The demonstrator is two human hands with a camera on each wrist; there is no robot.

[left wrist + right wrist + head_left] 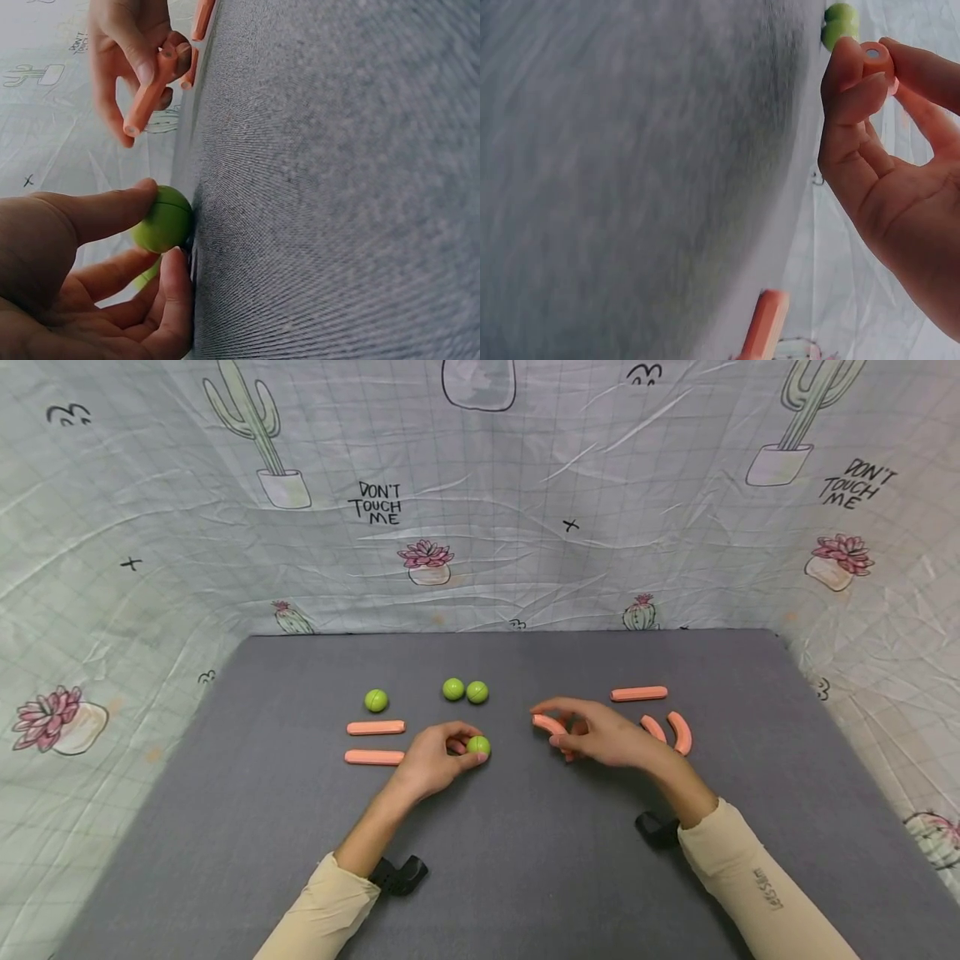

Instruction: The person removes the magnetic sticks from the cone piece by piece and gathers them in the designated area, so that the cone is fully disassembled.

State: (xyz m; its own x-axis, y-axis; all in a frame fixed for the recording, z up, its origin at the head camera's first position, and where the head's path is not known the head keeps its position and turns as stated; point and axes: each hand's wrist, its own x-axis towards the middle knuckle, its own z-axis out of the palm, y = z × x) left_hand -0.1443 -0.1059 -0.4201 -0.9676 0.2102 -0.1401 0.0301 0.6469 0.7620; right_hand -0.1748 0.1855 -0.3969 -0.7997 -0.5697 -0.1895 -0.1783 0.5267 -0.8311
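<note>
Thumb and fingers of my left hand pinch a green ball at the middle of the grey table. The left wrist view shows a seam round this ball, low beside the table surface. To the right, my right hand grips a curved orange rod between thumb and fingers, apart from the ball. In the right wrist view a small pale disc is set in the end of the rod. The fingers hide part of it.
Two green balls sit side by side behind the hands, another ball farther left. Two straight orange rods lie left of my left hand. One straight rod and two curved rods lie right. Printed cloth surrounds the table.
</note>
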